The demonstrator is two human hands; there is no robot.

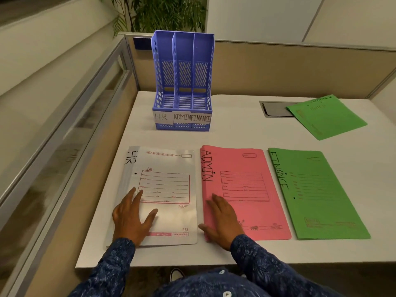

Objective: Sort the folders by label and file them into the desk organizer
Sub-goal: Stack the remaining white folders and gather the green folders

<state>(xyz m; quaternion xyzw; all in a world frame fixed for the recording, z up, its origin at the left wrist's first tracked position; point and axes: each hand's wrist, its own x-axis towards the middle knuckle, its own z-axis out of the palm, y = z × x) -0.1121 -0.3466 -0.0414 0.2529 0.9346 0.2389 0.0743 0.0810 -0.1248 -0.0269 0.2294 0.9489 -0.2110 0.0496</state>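
A blue three-slot desk organizer (182,82) stands at the back of the desk, its slots labelled HR, ADMIN and FINANCE and holding nothing. In front lie three piles in a row: white HR folders (169,181), pink ADMIN folders (246,168) and a green FINANCE folder (317,194). A second green FINANCE folder (327,116) lies apart at the back right. My left hand (132,217) rests flat on the white pile's near left corner, fingers spread. My right hand (222,221) lies flat on the pink pile's near left edge.
The white desk (242,133) has a grey cable hatch (276,109) at the back right, partly under the far green folder. A glass partition (64,129) runs along the left, a beige divider behind. A plant (158,11) stands beyond the organizer.
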